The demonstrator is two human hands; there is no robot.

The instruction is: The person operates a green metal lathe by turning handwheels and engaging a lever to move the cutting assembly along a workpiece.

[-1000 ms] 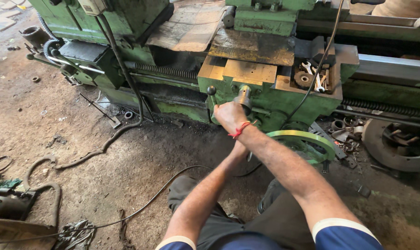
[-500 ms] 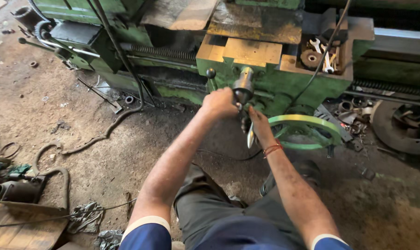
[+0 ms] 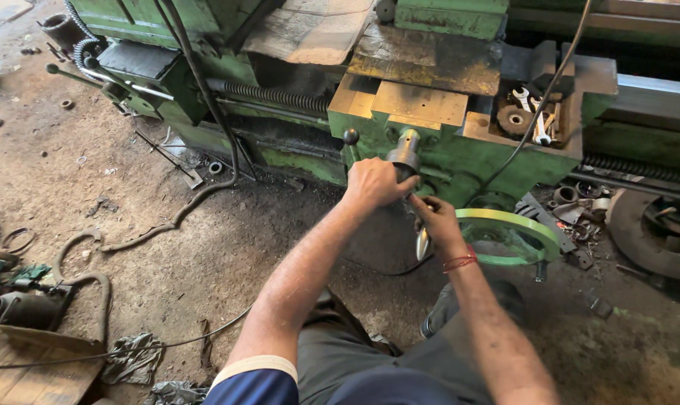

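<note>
Our left hand [image 3: 374, 182] is closed over the top of the steel crank handle [image 3: 404, 159] on the front of the green lathe carriage [image 3: 460, 142], fingers wrapped round its hub. Our right hand [image 3: 435, 219] is closed just below and to the right of it, pinching the handle's lower polished grip [image 3: 422, 244], which points down toward the floor. Both hands hold the same crank, nearly touching each other.

We judge the crank to be solid metal: rigid and heavy for its size. Its bright worn surface looks smooth and probably oily, so a bare palm could slip on it. The best hold seems to be where we have it, one hand round the thick hub, the other on the tapered grip, where the leverage is greatest.

Just left of the left hand stands a small black ball knob [image 3: 350, 136] on a short lever. Right of the right hand, a light-green handwheel [image 3: 544, 234] lies nearly flat against the carriage apron. Farther right, a recess on top of the carriage holds spanners [image 3: 533, 120] and a dark toothed disc [image 3: 515, 119]. The lead screw [image 3: 269, 96] runs off to the left along the bed. On the near dirt floor, a dark hose [image 3: 171, 221] curls at left, and scrap parts [image 3: 580, 206] lie at right.
</note>
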